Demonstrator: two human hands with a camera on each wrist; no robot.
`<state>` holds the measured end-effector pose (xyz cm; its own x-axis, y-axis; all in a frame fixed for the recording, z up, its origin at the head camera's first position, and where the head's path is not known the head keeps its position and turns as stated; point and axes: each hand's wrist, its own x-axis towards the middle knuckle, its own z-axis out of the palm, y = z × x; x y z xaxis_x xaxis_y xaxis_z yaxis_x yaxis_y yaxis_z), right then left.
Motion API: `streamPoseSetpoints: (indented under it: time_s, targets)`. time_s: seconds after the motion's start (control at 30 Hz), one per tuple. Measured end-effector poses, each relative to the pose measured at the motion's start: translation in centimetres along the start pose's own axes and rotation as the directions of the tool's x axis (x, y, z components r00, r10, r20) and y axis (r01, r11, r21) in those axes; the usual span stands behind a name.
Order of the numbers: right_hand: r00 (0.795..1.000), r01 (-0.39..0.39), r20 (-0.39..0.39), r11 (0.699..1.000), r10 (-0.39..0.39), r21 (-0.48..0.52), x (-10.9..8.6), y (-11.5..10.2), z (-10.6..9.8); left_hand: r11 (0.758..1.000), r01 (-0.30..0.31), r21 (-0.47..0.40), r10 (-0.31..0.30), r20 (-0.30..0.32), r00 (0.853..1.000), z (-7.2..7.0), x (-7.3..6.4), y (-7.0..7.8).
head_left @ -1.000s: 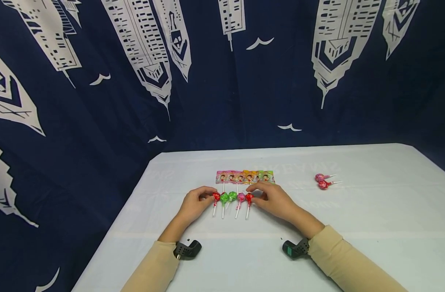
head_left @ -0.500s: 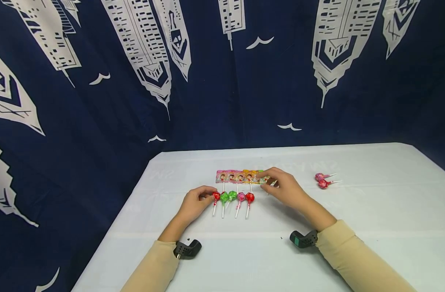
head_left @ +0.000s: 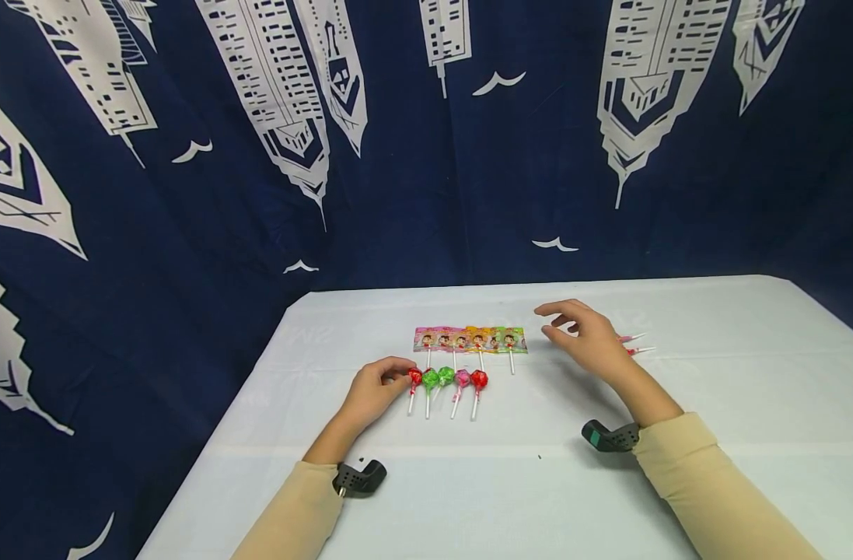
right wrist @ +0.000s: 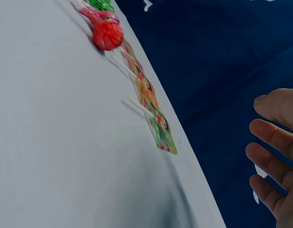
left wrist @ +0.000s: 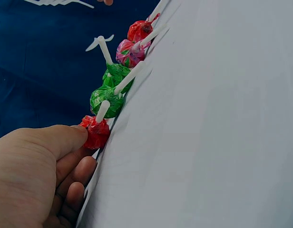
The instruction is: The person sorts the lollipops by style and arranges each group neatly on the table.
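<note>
My left hand [head_left: 373, 393] pinches the red lollipop [left wrist: 95, 134] at the left end of a row, with the thumb on its wrapper. To its right lie two green lollipops [head_left: 430, 379], a pink lollipop [head_left: 462, 378] and another red lollipop [head_left: 479, 380]. Behind them is a line of flat lollipops [head_left: 468, 340] in pink, orange and green wrappers, sticks toward me. My right hand [head_left: 585, 338] is raised over the table to the right of that line, fingers loosely bent and holding nothing. Behind it, two lollipops are mostly hidden; their sticks [head_left: 634, 337] show.
A white cloth covers the table [head_left: 468, 498]. A dark blue curtain [head_left: 454, 179] with white buildings and birds hangs along the table's back edge and left side. Black cameras [head_left: 361, 478] sit on both wrists.
My right hand has left the right-hand red lollipop, passed over the flat green lollipop, and moved right and away toward the two separate lollipops. My left hand has stayed in place.
</note>
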<state>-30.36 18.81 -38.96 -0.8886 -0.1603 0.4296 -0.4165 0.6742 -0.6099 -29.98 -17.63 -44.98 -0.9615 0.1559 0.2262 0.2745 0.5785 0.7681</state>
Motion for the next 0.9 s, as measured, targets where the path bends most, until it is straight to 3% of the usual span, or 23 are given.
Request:
streamPoseSetpoints:
  time_s: [0.33,0.9]
  targets:
    - [0.995,-0.094,-0.043,0.995,0.093,-0.029,-0.2,2.4,-2.3,1.0,-0.003,-0.007,0.003,0.008,1.0,-0.1,-0.1,0.2]
    - [0.963,-0.26,0.056,0.963,0.264,-0.068,-1.0,5.8,-4.8,1.0,0.006,0.003,-0.006,0.006,1.0,-0.1,-0.1,0.2]
